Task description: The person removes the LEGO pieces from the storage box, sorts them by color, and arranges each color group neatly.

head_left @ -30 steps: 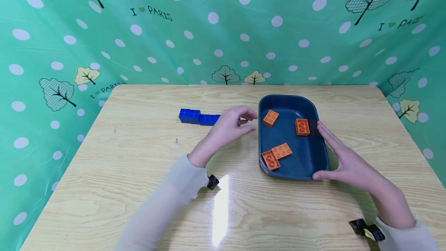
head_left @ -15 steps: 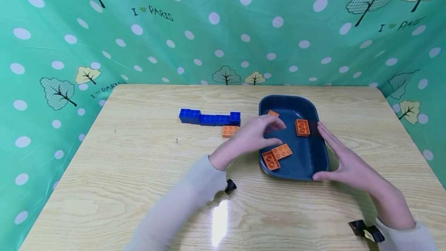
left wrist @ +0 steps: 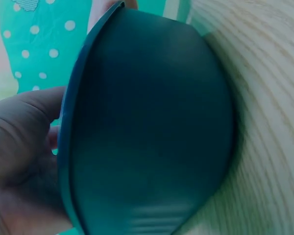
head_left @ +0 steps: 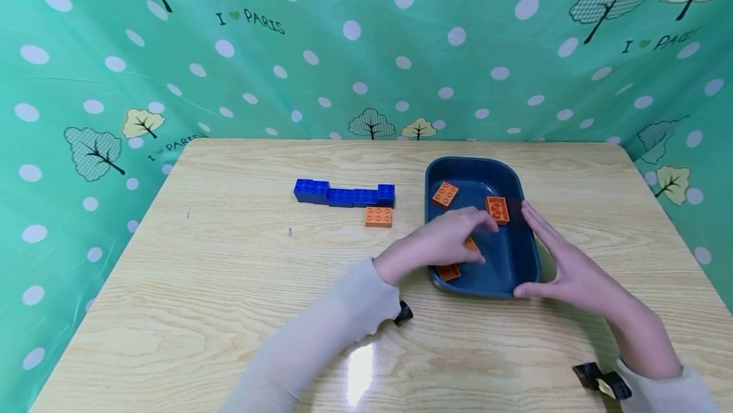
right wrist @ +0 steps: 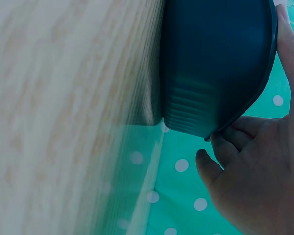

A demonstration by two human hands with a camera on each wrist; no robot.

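Note:
My left hand (head_left: pixel 452 235) reaches over the left rim into the dark blue plastic bin (head_left: pixel 506 260). Its thumb and fingers stand apart, above an orange toy brick (head_left: pixel 471 244) that it partly covers. Below the hand, another orange brick (head_left: pixel 449 272) shows in part, underside up. Two more orange bricks, one studs up (head_left: pixel 445 194) and one upturned (head_left: pixel 497 210), lie farther back in the bin. With fingers extended, my right hand (head_left: pixel 567 270) rests against the bin's right side, its thumb at the near right corner. In the left wrist view the bin wall (left wrist: pixel 147 117) hides the fingertips.
Left of the bin, a row of joined blue bricks (head_left: pixel 343 196) lies on the wooden table (head_left: pixel 172 286), its two ends taller than its middle. One orange brick (head_left: pixel 378 216) sits just in front of its right end. Behind hangs a green dotted cloth (head_left: pixel 321 76).
My left hand has moved right and toward me, from beside the blue row into the bin, uncovering the orange brick on the table. The right hand and bin have stayed put.

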